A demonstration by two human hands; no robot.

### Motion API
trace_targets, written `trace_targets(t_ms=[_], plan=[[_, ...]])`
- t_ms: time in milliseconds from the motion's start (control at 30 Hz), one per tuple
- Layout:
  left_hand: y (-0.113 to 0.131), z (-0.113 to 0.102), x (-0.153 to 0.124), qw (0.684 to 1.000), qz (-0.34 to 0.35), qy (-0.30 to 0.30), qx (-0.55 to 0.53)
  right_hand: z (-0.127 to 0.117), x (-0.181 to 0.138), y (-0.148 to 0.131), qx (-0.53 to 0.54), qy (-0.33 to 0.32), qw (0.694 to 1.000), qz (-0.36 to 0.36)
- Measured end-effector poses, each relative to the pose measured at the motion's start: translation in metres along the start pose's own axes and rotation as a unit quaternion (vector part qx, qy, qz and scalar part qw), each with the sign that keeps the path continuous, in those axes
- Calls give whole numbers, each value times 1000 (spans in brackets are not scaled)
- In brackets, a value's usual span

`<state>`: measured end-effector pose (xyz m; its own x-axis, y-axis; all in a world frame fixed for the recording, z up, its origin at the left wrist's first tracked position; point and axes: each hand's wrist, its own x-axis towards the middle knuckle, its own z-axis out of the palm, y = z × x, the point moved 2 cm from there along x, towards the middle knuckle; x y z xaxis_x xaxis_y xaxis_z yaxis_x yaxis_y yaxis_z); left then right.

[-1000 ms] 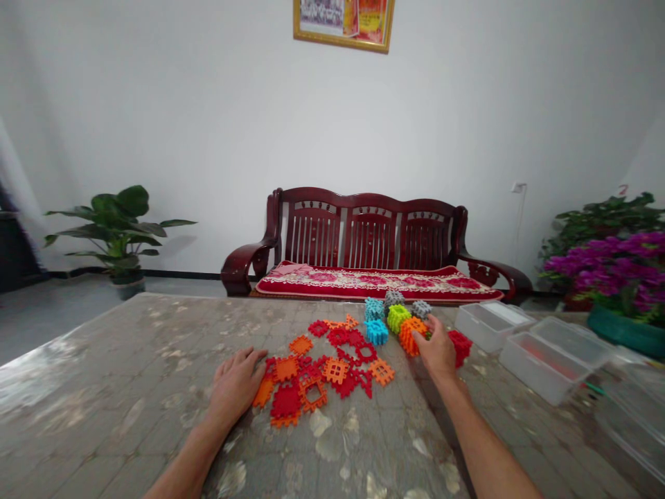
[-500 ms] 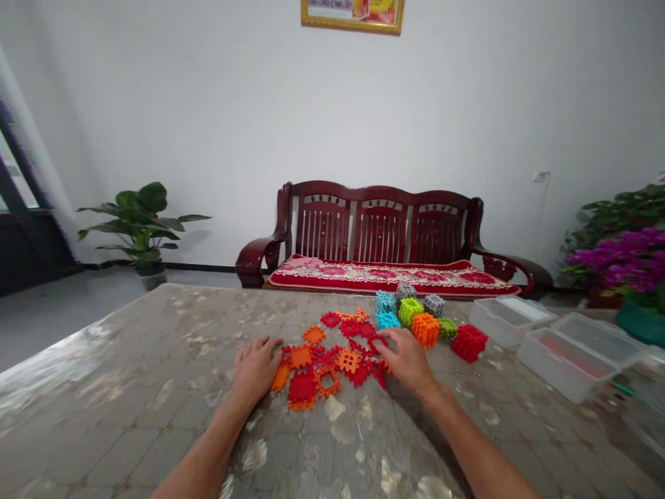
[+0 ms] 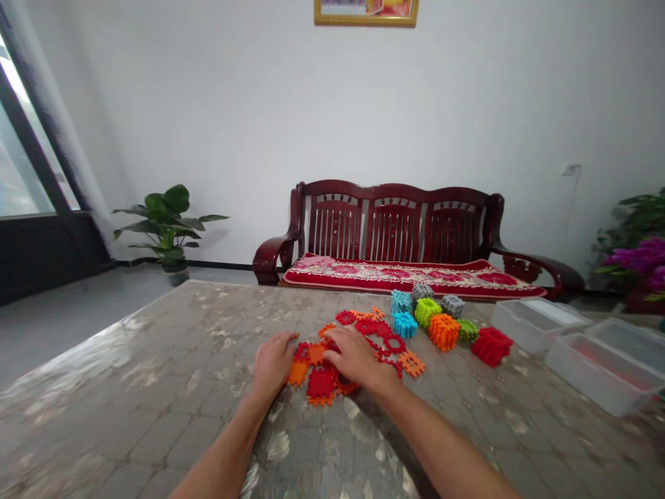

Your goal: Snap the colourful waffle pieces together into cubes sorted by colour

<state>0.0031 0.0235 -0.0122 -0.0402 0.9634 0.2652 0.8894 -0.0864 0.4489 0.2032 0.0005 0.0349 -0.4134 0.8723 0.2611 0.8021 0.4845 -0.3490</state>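
Flat, notched plastic puzzle tiles in red and orange lie in a loose pile on the table, some overlapping. My left hand (image 3: 274,360) rests at the pile's left edge, fingers stretched out, beside an orange tile (image 3: 298,373). Over the middle of the pile lies my right hand (image 3: 354,357), thumb and fingers apart, its fingertips near another orange tile (image 3: 316,353). It hides several tiles beneath it. A solid red tile (image 3: 321,382) shows at the front, between the hands. At the right edge is an orange tile with openings (image 3: 412,363).
Right of the pile stand stacks of notched tiles: blue (image 3: 404,324), lime green (image 3: 428,312), orange (image 3: 444,332), grey (image 3: 452,305) and red (image 3: 492,346). Clear plastic boxes (image 3: 597,371) sit farther right. A wooden bench (image 3: 393,229) is behind the patterned tablecloth (image 3: 171,360).
My right hand has moved left from the pile's right side to its middle. Red tiles and an orange one now show at the right. The view has turned slightly left.
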Motion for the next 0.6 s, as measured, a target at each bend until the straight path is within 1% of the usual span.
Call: trace_targets(t_ms=[133, 233, 333, 433, 500, 600], plan=[[0, 1, -2, 1000, 5, -1, 8, 5, 15, -14, -52, -48, 998, 6], [1, 1, -3, 1000, -7, 0, 11, 7, 17, -10, -42, -55, 998, 13], [2, 2, -3, 1000, -16, -7, 9, 8, 22, 5, -1, -25, 999, 47], [4, 0, -4, 1000, -22, -13, 9, 9, 32, 24, -3, 5, 996, 88], [5, -1, -5, 999, -26, -17, 9, 12, 41, 33, -16, -15, 998, 65], [7, -3, -6, 999, -27, -22, 9, 18, 52, 40, -26, -71, 997, 11]])
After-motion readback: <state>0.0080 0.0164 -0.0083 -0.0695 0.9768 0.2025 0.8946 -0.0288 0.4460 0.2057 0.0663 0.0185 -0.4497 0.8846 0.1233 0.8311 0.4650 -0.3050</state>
